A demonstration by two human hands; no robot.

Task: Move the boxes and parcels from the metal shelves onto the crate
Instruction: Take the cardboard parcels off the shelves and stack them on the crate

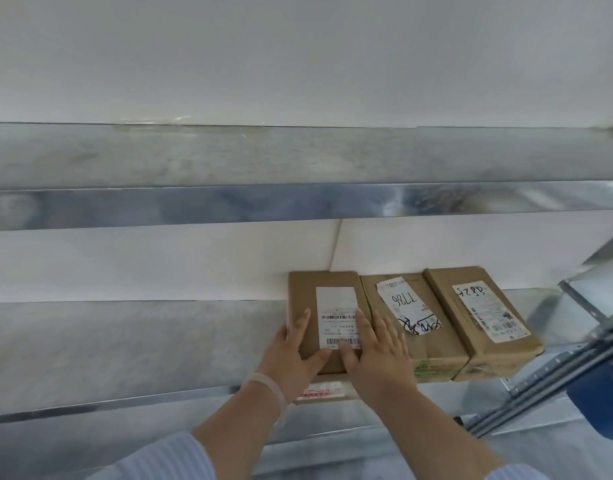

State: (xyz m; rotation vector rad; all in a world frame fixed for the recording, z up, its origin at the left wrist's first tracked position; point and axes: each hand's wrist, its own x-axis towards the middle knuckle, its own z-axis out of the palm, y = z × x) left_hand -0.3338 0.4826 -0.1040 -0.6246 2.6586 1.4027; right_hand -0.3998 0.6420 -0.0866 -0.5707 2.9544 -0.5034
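Three brown cardboard boxes with white labels stand side by side on the middle metal shelf point(131, 344). My left hand point(294, 355) grips the left edge of the leftmost box point(327, 299), thumb on its top. My right hand point(377, 348) lies flat on that box's right side, fingers spread and reaching over onto the middle box point(412, 313), whose label reads 7786. The right box point(481, 313) sits untouched. The leftmost box appears to rest on another parcel with a red-printed label point(320, 391). No crate is in view.
An upper metal shelf point(263, 157) runs across above, bare. A white wall stands behind. A slotted metal upright point(575, 362) rises at the right with a blue object point(606, 403) beside it. The left part of the middle shelf holds nothing.
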